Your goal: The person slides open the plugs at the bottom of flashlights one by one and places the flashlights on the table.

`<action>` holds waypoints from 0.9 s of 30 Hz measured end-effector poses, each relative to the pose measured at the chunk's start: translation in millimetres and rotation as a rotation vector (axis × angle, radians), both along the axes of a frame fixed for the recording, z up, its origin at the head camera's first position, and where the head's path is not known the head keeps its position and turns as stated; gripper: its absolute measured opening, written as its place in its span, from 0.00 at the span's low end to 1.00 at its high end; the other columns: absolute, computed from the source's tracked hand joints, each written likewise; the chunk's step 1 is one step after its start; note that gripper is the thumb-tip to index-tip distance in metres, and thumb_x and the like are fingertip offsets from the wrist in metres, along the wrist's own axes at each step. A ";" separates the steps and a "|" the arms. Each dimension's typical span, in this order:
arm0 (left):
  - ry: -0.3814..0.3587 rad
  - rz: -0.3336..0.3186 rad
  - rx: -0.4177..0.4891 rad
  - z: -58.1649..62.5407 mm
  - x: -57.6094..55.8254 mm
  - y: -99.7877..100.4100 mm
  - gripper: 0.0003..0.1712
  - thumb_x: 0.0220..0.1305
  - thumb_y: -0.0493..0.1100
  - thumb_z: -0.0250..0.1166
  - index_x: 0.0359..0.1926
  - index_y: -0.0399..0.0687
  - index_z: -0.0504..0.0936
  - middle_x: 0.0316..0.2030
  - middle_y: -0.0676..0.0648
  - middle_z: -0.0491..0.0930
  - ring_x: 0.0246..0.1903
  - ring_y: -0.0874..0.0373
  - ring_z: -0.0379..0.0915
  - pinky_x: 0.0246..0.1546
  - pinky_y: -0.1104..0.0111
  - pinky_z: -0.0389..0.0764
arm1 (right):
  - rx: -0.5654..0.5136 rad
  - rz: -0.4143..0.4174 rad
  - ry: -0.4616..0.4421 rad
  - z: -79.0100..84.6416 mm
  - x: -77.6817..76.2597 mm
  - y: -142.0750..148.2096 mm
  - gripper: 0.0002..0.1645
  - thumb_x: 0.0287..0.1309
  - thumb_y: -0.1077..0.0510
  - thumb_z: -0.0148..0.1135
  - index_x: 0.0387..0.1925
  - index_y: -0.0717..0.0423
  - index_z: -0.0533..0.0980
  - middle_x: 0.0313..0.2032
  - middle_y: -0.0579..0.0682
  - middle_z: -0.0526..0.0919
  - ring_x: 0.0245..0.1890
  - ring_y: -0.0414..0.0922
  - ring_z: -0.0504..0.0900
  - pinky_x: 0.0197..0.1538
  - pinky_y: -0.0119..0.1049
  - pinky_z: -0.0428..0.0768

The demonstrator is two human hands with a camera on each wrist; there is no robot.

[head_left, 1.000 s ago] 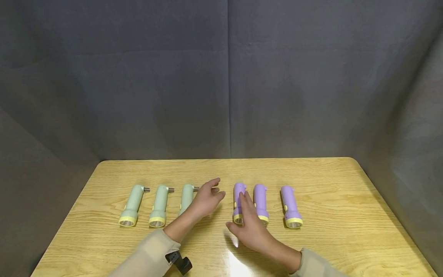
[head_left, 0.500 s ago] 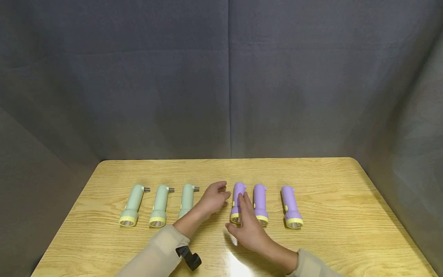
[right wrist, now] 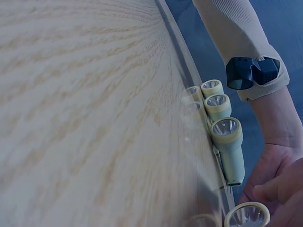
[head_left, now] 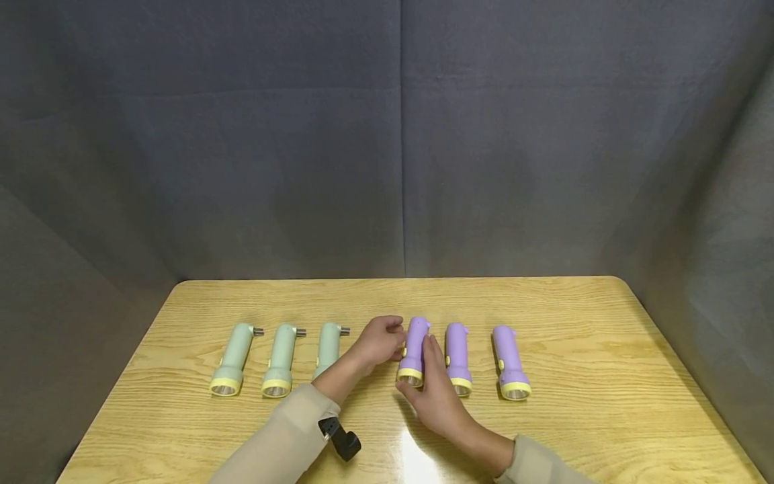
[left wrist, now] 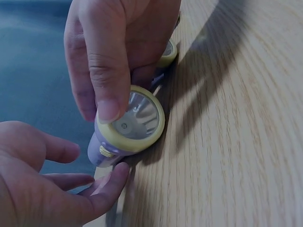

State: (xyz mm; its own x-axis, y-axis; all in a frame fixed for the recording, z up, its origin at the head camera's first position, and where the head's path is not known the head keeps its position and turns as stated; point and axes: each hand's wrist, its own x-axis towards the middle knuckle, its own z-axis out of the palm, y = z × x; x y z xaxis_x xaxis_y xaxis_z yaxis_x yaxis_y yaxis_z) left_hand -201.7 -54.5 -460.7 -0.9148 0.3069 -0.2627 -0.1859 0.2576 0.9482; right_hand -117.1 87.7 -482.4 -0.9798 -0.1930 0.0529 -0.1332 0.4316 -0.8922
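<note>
Between the left hand (head_left: 379, 340) and right hand (head_left: 440, 396), a purple flashlight (head_left: 415, 344), seemingly light, stiff and slick, is best held mid-barrel, left fingers loosely parted, right grip unclear.

Dark grey cloth (head_left: 290, 168) hangs behind the far edge of the wood-grained table (head_left: 580, 349) and along its left and right sides, a vertical seam (head_left: 402, 168) mid-cloth; glare (head_left: 417, 460) brightens the near tabletop.

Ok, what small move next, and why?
Probably close the left hand round the leftmost purple flashlight: the left wrist view shows one left fingertip short of its body, while the right hand has its thumb on the yellow rim.
</note>
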 end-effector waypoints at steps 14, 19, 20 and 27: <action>0.004 -0.013 -0.018 -4.8 -7.8 5.0 0.28 0.74 0.34 0.56 0.69 0.23 0.66 0.58 0.33 0.76 0.48 0.49 0.78 0.43 0.61 0.84 | -0.024 -0.010 0.021 -11.3 -3.6 -4.5 0.51 0.69 0.66 0.60 0.75 0.78 0.37 0.76 0.75 0.37 0.76 0.69 0.40 0.75 0.63 0.47; 0.011 -0.001 -0.034 -7.4 -8.1 5.8 0.24 0.73 0.32 0.58 0.67 0.26 0.70 0.54 0.36 0.79 0.43 0.53 0.76 0.41 0.63 0.83 | -0.020 -0.019 0.038 -13.0 -4.8 -6.6 0.49 0.71 0.66 0.59 0.75 0.78 0.38 0.76 0.75 0.38 0.77 0.68 0.41 0.75 0.62 0.48; 0.011 0.002 -0.034 -7.7 -8.0 6.0 0.24 0.73 0.32 0.59 0.66 0.27 0.71 0.53 0.37 0.79 0.42 0.54 0.76 0.41 0.64 0.83 | -0.017 -0.022 0.042 -13.2 -4.8 -6.7 0.48 0.71 0.65 0.59 0.75 0.78 0.39 0.76 0.75 0.39 0.77 0.68 0.41 0.75 0.62 0.48; 0.024 0.017 -0.032 -9.8 -8.6 7.0 0.22 0.72 0.31 0.60 0.65 0.27 0.74 0.50 0.38 0.81 0.39 0.56 0.75 0.36 0.68 0.81 | -0.023 -0.039 0.069 -13.3 -4.3 -6.9 0.48 0.70 0.65 0.60 0.75 0.79 0.41 0.76 0.76 0.41 0.76 0.69 0.42 0.75 0.63 0.48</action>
State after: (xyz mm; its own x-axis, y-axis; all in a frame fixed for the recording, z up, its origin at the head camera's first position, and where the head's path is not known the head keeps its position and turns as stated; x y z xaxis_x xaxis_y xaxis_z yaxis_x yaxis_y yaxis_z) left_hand -210.3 -47.5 -470.6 -0.9259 0.2830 -0.2502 -0.1680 0.2847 0.9438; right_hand -121.4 80.8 -495.8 -0.9804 -0.1527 0.1248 -0.1784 0.4173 -0.8911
